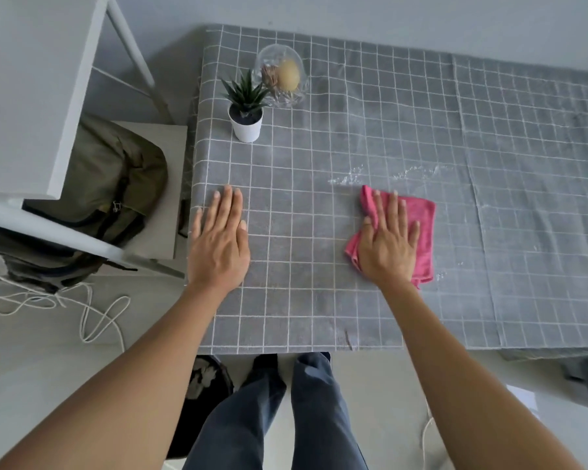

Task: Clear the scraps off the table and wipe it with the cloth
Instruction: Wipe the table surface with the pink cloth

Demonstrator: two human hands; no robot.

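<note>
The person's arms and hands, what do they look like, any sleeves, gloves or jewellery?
Both arms are bare from hand to the frame edge, with no sleeves in view. The left hand and right hand wear no gloves, and no rings, watch or bracelet show. Nails are short and unpainted.

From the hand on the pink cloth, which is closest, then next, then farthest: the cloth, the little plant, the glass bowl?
From the right hand:
1. Cloth, directly under it.
2. Plant, far left.
3. Glass bowl, just behind the plant, slightly farther.

Soft even daylight, faint shadows, wide-angle distortion
</note>
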